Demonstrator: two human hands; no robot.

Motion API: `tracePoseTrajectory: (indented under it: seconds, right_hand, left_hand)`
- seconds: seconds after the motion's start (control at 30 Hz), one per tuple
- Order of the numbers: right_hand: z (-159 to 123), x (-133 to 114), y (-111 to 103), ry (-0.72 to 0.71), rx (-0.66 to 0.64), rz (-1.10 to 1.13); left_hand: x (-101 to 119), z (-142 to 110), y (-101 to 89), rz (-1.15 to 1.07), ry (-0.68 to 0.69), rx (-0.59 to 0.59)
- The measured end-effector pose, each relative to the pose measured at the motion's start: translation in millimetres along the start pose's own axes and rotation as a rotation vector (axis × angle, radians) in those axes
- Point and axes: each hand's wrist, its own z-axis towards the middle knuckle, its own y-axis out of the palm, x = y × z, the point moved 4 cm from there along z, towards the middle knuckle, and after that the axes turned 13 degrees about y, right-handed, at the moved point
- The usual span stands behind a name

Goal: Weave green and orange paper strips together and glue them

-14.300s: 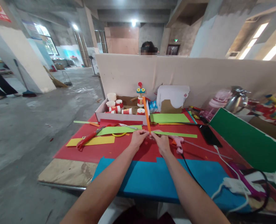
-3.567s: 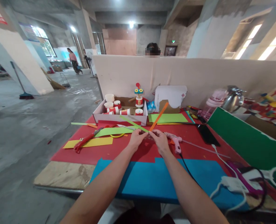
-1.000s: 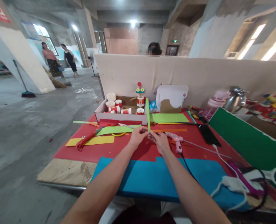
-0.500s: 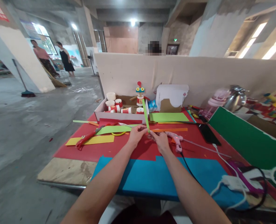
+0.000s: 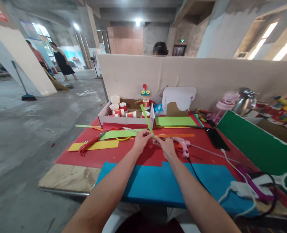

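A narrow light-green paper strip (image 5: pixel 146 119) rises away from my fingertips, its lower end pinched between both hands. My left hand (image 5: pixel 143 141) closes on it from the left, thumb and fingers together. From the right, my right hand (image 5: pixel 167 147) pinches at the same spot. An orange paper strip (image 5: pixel 182 135) runs rightward from behind my right fingers; whether it joins the green strip is hidden. Just right of my right hand lies a pink glue gun (image 5: pixel 183 147). Red-handled scissors (image 5: pixel 91 142) rest to the left, across a yellow paper strip (image 5: pixel 109 146) and a wider green strip (image 5: pixel 116 134).
Behind my hands, a white box (image 5: pixel 126 120) holds several paper cups and a cup figure (image 5: pixel 145 103). Green sheets (image 5: pixel 176 121) lie beside it. A phone (image 5: pixel 217 139), a power strip (image 5: pixel 245 190) with cables and a green board (image 5: pixel 257 152) occupy the right side.
The green strip's upper end has swung to the left, so it leans more. My hands have barely moved. Two people in the background have shifted left.
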Motion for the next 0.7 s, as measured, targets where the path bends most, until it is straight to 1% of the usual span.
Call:
tracePoseTrajectory:
  seconds: [0.1, 0.2, 0.27, 0.4, 0.53, 0.63, 0.7]
  right_hand:
    - [-1, -3, 0, -0.026, 0.015, -0.037]
    - [-2, -5, 1, -0.044, 0.004, -0.031]
    - [-3, -6, 2, -0.036, -0.01, -0.009]
    - [-3, -7, 2, -0.014, -0.011, 0.024]
    - [-2, -9, -4, -0.008, 0.047, 0.058]
    - [0, -14, -10, -0.034, 0.081, 0.127]
    - [1, -17, -13, -0.066, 0.071, 0.185]
  left_hand:
    - [-3, -1, 1.1, -0.035, -0.031, -0.007]
    - [-7, -3, 3.9, -0.075, -0.114, -0.045]
    - [-8, -4, 4.8, -0.08, -0.142, -0.053]
    - [-4, -3, 3.6, -0.03, -0.107, -0.021]
    - [1, -1, 2.2, 0.017, -0.066, -0.008]
    - [2, 0, 0.7, 0.018, -0.053, 0.003]
    - [2, 0, -0.4, 0.006, -0.054, 0.015]
